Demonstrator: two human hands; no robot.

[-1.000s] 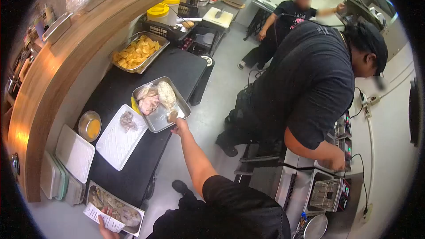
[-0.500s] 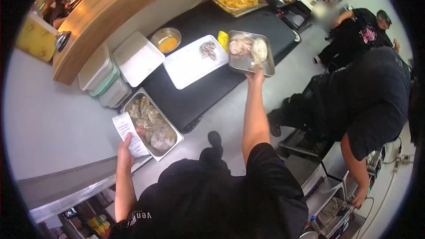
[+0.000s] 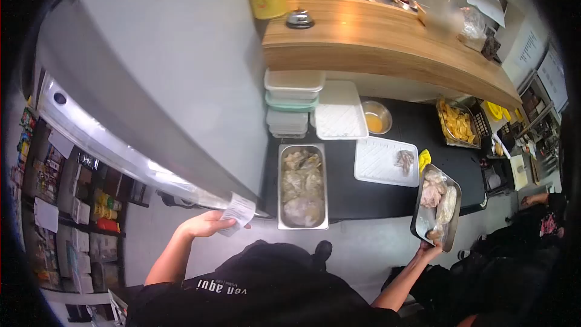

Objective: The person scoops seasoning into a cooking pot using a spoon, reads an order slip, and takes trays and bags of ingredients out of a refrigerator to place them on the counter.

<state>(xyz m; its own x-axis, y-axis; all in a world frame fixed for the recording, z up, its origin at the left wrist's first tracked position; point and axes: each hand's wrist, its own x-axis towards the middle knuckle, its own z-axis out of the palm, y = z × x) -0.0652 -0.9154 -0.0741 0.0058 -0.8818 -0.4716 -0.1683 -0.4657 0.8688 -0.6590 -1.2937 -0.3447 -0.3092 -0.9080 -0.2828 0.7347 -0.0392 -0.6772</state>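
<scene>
My left hand (image 3: 209, 224) pinches a printed white paper slip (image 3: 239, 209) at the left, away from the black counter. With my right hand (image 3: 431, 251) I grip the near end of a metal tray (image 3: 449, 235), which holds bagged pale food (image 3: 432, 194) and a longer whitish bag (image 3: 447, 204). The tray tilts at the counter's front edge. Between my hands, a deep metal pan (image 3: 327, 206) full of bagged food (image 3: 302, 184) sits on the counter, touched by neither hand. A white tray (image 3: 378, 166) with a small bagged piece (image 3: 404, 160) lies left of the metal tray.
Behind the pan are stacked lidded containers (image 3: 295, 82), an upright-leaning white tray (image 3: 340, 112) and a bowl of yellow liquid (image 3: 376, 118). A tray of chips (image 3: 458, 122) stands at the right. A wooden ledge (image 3: 375, 36) carries a bell (image 3: 299, 19). A person (image 3: 544, 224) is at far right.
The view has swung right to left, toward a tall grey surface and shelves. My left hand has moved away from the pan with the slip. My right hand still holds the metal tray.
</scene>
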